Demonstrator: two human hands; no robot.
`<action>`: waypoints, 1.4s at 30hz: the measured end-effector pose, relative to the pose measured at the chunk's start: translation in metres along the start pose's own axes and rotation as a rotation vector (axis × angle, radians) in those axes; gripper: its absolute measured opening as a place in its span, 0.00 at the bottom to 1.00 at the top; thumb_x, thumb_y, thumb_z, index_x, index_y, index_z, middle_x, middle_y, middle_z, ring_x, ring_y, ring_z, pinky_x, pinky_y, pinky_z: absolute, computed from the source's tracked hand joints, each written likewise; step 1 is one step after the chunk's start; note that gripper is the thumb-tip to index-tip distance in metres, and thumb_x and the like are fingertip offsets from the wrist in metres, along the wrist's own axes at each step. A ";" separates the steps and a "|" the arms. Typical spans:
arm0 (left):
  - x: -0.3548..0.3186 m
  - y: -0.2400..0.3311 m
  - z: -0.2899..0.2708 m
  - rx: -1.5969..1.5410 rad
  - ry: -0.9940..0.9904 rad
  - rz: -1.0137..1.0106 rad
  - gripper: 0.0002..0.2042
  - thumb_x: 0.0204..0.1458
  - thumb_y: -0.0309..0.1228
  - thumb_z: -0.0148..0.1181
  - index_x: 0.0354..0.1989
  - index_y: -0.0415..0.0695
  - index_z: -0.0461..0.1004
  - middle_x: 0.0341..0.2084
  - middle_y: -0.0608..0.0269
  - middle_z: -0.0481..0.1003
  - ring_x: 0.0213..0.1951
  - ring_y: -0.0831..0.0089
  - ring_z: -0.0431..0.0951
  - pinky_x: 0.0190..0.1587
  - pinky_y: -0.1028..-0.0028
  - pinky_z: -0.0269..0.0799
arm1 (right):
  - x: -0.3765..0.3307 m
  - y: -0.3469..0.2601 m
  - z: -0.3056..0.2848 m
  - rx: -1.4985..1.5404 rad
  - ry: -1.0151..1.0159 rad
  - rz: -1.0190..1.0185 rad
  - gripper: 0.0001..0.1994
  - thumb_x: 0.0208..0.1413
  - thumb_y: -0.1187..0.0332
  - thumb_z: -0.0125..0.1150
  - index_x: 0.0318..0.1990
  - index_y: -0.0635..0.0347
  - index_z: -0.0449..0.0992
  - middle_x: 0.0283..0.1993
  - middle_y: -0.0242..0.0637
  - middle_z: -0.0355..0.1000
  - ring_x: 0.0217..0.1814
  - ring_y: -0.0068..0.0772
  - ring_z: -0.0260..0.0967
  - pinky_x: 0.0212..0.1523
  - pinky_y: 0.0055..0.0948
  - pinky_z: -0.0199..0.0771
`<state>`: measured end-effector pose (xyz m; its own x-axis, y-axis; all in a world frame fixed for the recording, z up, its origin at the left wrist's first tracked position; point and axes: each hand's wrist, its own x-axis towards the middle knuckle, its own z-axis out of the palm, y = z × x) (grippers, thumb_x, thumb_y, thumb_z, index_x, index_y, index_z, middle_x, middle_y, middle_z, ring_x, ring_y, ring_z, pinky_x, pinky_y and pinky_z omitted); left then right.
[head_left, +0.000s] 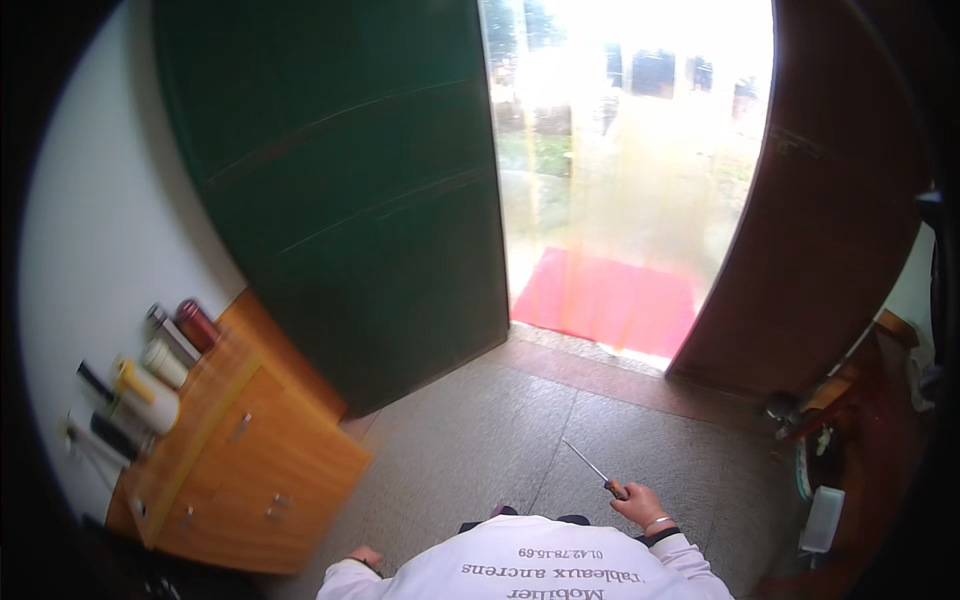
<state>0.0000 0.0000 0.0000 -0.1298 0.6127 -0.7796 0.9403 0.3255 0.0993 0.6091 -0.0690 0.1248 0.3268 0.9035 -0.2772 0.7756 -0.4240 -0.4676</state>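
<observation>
A screwdriver [592, 466] with a long thin metal shaft and a dark brownish handle is held in my right hand [640, 506]. Its fingers are wrapped round the handle, and the shaft points up and to the left, over the floor. A silvery bracelet circles that wrist. Low on the left, my left hand [368, 556] hangs beside my body, nearest to the wooden cabinet. Only a small part of it shows, and its fingers cannot be made out. White sleeves and a white top with printing fill the lower edge.
A wooden cabinet [265, 470] at left bears several bottles and flasks [165, 365]. Beyond stand a dark green door panel [350, 200] and a doorway with a clear strip curtain [640, 180]; a red mat [610, 300] lies outside. Reddish furniture [870, 450] lines the right.
</observation>
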 end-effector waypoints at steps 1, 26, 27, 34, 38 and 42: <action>0.030 0.047 -0.019 0.050 -0.042 -0.044 0.19 0.40 0.41 0.55 0.36 0.38 0.75 0.29 0.48 0.75 0.39 0.62 0.75 0.39 0.67 0.69 | 0.006 0.014 -0.016 -0.053 0.011 0.036 0.18 0.35 0.52 0.60 0.27 0.57 0.74 0.27 0.44 0.72 0.33 0.47 0.71 0.34 0.39 0.70; 0.083 1.061 -0.278 0.714 0.346 1.561 0.13 0.43 0.36 0.55 0.36 0.44 0.72 0.32 0.56 0.74 0.32 0.61 0.75 0.37 0.65 0.70 | 0.399 0.129 -0.261 0.016 0.204 0.077 0.09 0.44 0.71 0.49 0.32 0.49 0.76 0.25 0.38 0.72 0.30 0.44 0.71 0.28 0.41 0.68; 0.089 1.087 -0.272 0.613 0.326 1.638 0.13 0.44 0.36 0.55 0.37 0.43 0.72 0.31 0.57 0.74 0.31 0.63 0.75 0.35 0.67 0.70 | 0.410 0.129 -0.268 0.003 0.213 0.054 0.09 0.45 0.70 0.50 0.32 0.47 0.76 0.24 0.37 0.71 0.30 0.43 0.71 0.27 0.41 0.68; 0.127 1.227 -0.265 -0.460 -0.242 1.661 0.19 0.57 0.42 0.42 0.42 0.36 0.67 0.32 0.59 0.70 0.33 0.72 0.69 0.37 0.75 0.66 | 0.498 0.112 -0.300 -0.188 0.411 0.251 0.07 0.43 0.69 0.51 0.28 0.43 0.75 0.22 0.34 0.70 0.26 0.40 0.70 0.24 0.36 0.68; 0.132 1.270 -0.294 -0.677 -0.337 1.455 0.22 0.55 0.46 0.42 0.44 0.38 0.66 0.32 0.61 0.70 0.35 0.73 0.69 0.39 0.72 0.64 | 0.564 0.098 -0.327 -0.272 0.501 0.329 0.09 0.42 0.68 0.52 0.27 0.35 0.76 0.20 0.29 0.70 0.24 0.36 0.69 0.22 0.35 0.66; 0.148 1.322 -0.323 -0.741 -0.264 1.423 0.22 0.55 0.46 0.42 0.44 0.38 0.66 0.32 0.61 0.70 0.35 0.73 0.69 0.39 0.73 0.64 | 0.617 0.077 -0.365 -0.301 0.407 0.336 0.06 0.44 0.64 0.52 0.25 0.40 0.76 0.22 0.30 0.70 0.28 0.35 0.69 0.25 0.33 0.67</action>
<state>1.1225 0.7536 0.2160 0.7927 0.5964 0.1262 -0.1123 -0.0606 0.9918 1.0669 0.4782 0.2240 0.7148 0.6994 0.0025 0.6932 -0.7079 -0.1355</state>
